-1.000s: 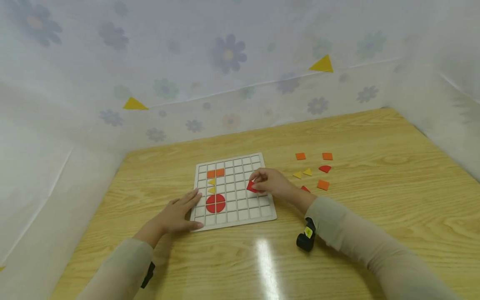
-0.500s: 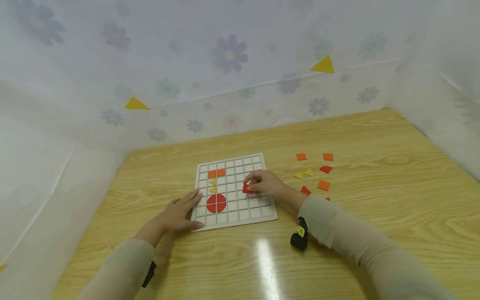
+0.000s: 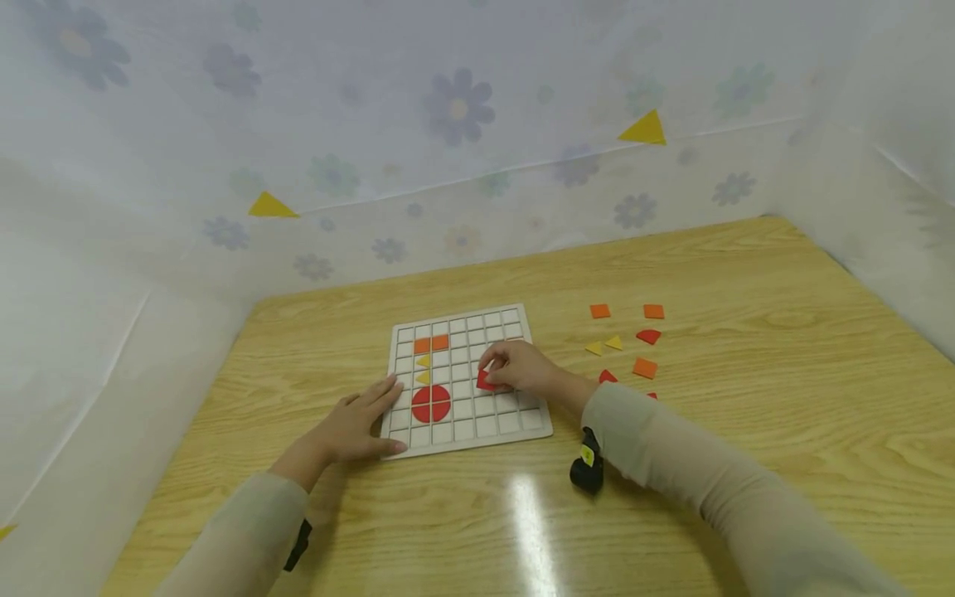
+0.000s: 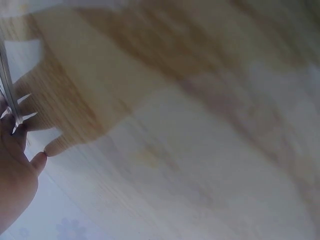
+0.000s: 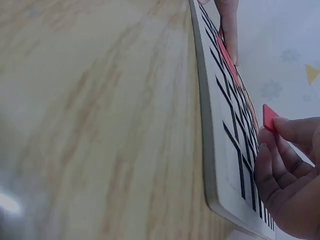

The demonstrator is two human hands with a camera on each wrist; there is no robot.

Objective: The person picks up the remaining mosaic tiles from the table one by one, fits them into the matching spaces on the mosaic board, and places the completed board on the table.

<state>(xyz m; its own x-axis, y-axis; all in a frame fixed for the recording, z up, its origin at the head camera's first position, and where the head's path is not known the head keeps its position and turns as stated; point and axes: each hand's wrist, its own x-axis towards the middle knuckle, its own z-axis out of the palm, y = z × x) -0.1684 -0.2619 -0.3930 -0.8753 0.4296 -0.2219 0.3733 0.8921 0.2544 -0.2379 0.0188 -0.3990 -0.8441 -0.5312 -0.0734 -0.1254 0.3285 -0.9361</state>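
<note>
My right hand (image 3: 525,371) is over the right half of a white gridded board (image 3: 486,427), pinching a small red tile (image 3: 483,381) between thumb and fingers. In the right wrist view this red tile (image 5: 268,117) is held up off the grid, one corner pointing away from the fingers; its full outline is partly covered. My left hand (image 3: 349,429) rests with spread fingers on the board's left edge. On the grid lie red quarter-circle tiles (image 3: 422,413) forming a full circle, two orange squares (image 3: 440,342) side by side, and two yellow triangles (image 3: 424,362).
Right of the board lie loose tiles on the wooden table (image 3: 418,522): orange squares (image 3: 645,369), yellow triangles (image 3: 613,342) and red quarter-circles (image 3: 648,337), some partly hidden by the right forearm. A flowered white curtain (image 3: 462,166) stands along the back.
My right hand has moved left and slightly toward me over the board, carrying the red tile. The left hand stays at the board's left edge.
</note>
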